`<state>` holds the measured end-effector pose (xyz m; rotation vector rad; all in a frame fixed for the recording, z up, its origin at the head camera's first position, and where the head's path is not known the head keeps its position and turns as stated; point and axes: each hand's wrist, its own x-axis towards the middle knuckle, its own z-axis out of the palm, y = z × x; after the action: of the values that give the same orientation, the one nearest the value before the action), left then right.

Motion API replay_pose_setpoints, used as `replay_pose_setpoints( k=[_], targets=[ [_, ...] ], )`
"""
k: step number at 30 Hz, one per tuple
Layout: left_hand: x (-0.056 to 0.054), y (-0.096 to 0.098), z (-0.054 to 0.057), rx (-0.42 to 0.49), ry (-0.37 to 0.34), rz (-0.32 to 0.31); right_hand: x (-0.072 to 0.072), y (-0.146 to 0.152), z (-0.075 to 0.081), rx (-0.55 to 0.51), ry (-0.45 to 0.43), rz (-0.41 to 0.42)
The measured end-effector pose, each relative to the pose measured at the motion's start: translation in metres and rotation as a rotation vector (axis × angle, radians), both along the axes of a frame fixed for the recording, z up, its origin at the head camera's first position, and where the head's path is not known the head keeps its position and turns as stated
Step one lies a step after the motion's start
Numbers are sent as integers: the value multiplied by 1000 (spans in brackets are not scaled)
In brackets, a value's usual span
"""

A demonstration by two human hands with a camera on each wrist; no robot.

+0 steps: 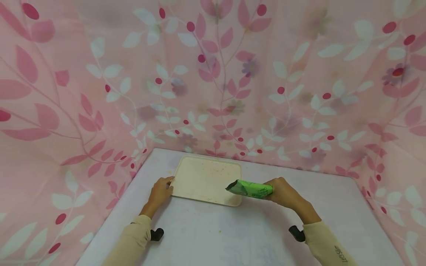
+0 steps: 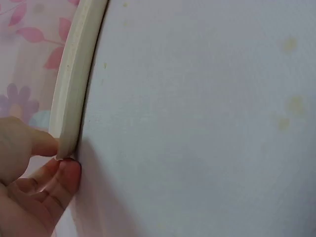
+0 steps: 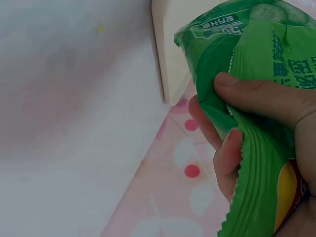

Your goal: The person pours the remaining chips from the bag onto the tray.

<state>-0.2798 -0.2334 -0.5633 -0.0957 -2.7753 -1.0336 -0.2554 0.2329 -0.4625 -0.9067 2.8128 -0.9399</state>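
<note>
Specks [image 1: 219, 170] dot a cream tray [image 1: 196, 179] on the tabletop [image 1: 199, 236]. The left hand [image 1: 161, 192] pinches the tray's near left corner; only the left wrist view shows the thumb on the rim and fingertips against its outer side. The right hand [image 1: 284, 192] is clamped round a green packet [image 1: 256, 189], held at the tray's near right corner. Its dark, gaping mouth shows in the head view; the right wrist view adds zigzag-cut seams, pale round slices, large dark-green characters I can't read surely, and digits seemingly ending in "50". Lettering on the right sleeve [image 1: 327, 242] is too small to make out.
</note>
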Motion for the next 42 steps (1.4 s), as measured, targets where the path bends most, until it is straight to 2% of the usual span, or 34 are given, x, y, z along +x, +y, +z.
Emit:
replay_pose_setpoints(
  k=[2, 9, 12, 15, 17, 19, 21, 25, 31, 33, 36, 38, 40, 42],
  targets=[
    [-3, -1, -2, 27, 0, -11, -7, 0, 5, 22, 14, 2],
    [-7, -4, -7, 32, 13, 25, -31, -8, 25, 165, 67, 22],
    [-3, -8, -8, 52, 21, 49, -39, -17, 45, 205, 95, 30],
    [4, -11, -10, 67, 39, 79, -45, -28, 67, 165, 123, 10],
    [9, -12, -12, 65, 44, 96, -49, -37, 74, 150, 145, 11],
    [11, -13, -14, 66, 55, 108, -55, -45, 74, 182, 162, 15],
    [11, -13, -15, 61, 68, 118, -61, -52, 67, 250, 178, 29],
    [6, -9, -16, 67, 89, 104, -70, -59, 56, 353, 177, 19],
    [2, -1, -16, 86, 76, 65, -68, -59, 68, 207, 173, 0],
    [3, 0, -15, 88, 73, 68, -70, -59, 65, 221, 159, -4],
    [5, -1, -17, 85, 66, 75, -75, -60, 48, 319, 128, -31],
    [5, -2, -18, 85, 52, 73, -77, -61, 41, 344, 102, -63],
    [4, -2, -18, 85, 51, 74, -77, -62, 43, 319, 123, -54],
    [3, -1, -18, 90, 60, 74, -75, -63, 52, 257, 145, -47]
  ],
)
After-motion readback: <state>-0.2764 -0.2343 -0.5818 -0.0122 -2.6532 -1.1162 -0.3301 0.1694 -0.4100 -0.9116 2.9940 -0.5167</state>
